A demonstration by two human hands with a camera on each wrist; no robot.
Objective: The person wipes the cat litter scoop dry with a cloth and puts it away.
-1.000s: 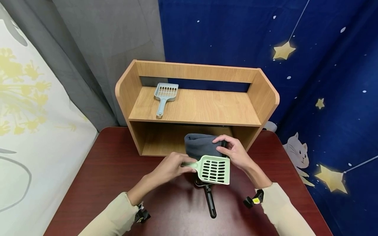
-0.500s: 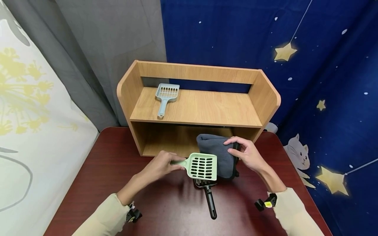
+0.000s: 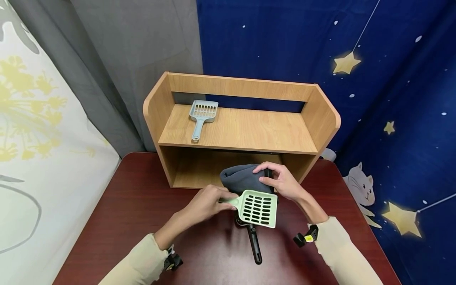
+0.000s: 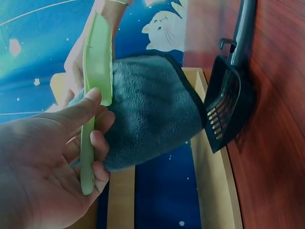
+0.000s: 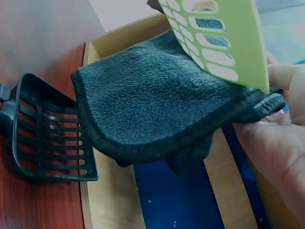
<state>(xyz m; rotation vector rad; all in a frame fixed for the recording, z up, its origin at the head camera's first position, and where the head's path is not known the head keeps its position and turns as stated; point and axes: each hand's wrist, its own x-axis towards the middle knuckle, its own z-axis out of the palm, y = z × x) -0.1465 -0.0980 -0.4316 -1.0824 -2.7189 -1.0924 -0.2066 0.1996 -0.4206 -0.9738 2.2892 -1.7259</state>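
My left hand (image 3: 210,202) grips the handle of a pale green litter scoop (image 3: 258,208), held up with its slotted pan toward the right. A folded dark grey cloth (image 3: 240,179) with black edging hangs from my right hand (image 3: 281,183), pinched between thumb and fingers. In the right wrist view the green pan overlaps the upper part of the cloth (image 5: 138,100). On the table below lies a black litter scoop (image 3: 254,245), its handle toward me; the green scoop hides most of its pan in the head view. Its slots show in the right wrist view.
A two-tier wooden shelf (image 3: 235,148) stands at the back of the dark red table (image 3: 142,213). On its upper tier, to the left, lies a grey-blue litter scoop (image 3: 203,114). Curtains (image 3: 263,47) hang behind and beside the table.
The cloth and my right hand swung right, then came back left. My left hand and the green scoop went left, then returned right. The black scoop stayed on the table.
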